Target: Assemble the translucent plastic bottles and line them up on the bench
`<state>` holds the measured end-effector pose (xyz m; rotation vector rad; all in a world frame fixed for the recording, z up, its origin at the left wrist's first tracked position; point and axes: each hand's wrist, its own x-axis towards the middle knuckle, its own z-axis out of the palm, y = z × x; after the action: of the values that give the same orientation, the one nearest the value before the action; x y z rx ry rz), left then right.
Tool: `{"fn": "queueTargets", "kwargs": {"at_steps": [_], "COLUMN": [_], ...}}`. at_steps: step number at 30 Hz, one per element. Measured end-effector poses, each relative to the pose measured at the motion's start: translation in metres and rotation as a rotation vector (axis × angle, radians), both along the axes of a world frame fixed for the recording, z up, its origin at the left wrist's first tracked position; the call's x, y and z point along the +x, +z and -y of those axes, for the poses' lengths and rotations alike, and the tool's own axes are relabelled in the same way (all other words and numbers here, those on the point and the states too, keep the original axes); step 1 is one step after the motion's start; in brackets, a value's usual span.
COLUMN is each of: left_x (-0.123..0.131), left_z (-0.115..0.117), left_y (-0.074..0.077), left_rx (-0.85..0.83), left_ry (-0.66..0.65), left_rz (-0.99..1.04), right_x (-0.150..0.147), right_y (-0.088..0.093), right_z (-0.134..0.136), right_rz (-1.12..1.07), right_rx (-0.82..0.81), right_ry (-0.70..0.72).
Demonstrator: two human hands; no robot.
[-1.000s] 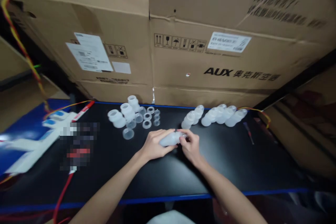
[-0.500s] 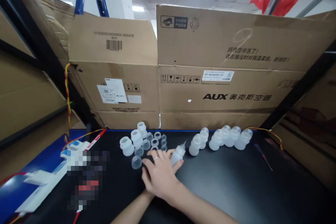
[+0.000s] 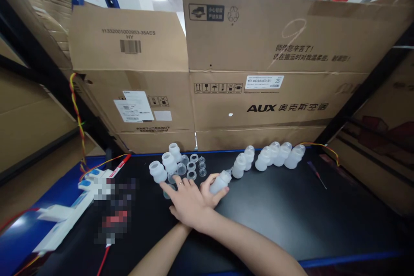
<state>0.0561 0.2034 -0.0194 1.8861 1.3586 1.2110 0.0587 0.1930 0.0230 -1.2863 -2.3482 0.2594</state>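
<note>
My forearms cross, the right lying over the left. My left hand [image 3: 211, 193] grips a translucent white baby-style bottle [image 3: 220, 182] tilted to the right, its thin clear tip pointing at the standing bottles. My right hand [image 3: 187, 202], with a ring on one finger, is over the clear domed caps, fingers spread. Its fingers partly cover a clear cap [image 3: 168, 191]; whether they touch it I cannot tell. Just beyond are more domed caps [image 3: 181, 169], clear collar rings [image 3: 191, 166] and small nipple-like pieces [image 3: 202, 166]. Several uncapped bottles [image 3: 158, 172] stand at the left.
Capped bottles [image 3: 284, 155] stand in a row at the back right. A screwdriver [image 3: 317, 175] lies farther right. Cardboard panels [image 3: 258, 129] wall off the back of the black table [image 3: 274, 215]. At left are a white power strip [image 3: 61, 224] and cables.
The view has shifted a little. My left hand has tipped the bottle further to the right. My right hand has moved left, its fingers reaching over the nearest clear cap.
</note>
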Motion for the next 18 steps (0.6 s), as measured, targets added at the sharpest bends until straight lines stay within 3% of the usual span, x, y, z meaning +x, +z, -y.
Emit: {"fn": "queueTargets", "kwargs": {"at_steps": [5,12,15,18], "left_x": [0.003,0.002,0.005,0.007], "left_z": [0.002,0.004,0.008,0.013], "left_y": [0.002,0.004,0.003,0.002], "left_rx": [-0.076,-0.132,-0.057,0.043], "left_ry": [-0.034,-0.036,-0.009,-0.003], "left_rz": [0.090,-0.035,-0.105,-0.184], "right_x": [-0.003,0.005,0.007,0.015], "right_y": [-0.002,0.001,0.006,0.011], "right_z": [0.004,0.012,0.015,0.017], "right_rz": [0.015,-0.012,-0.098,-0.166], "right_rx": [0.002,-0.008,0.014,0.022], "right_ry": [0.144,0.073,-0.004,0.041]}}
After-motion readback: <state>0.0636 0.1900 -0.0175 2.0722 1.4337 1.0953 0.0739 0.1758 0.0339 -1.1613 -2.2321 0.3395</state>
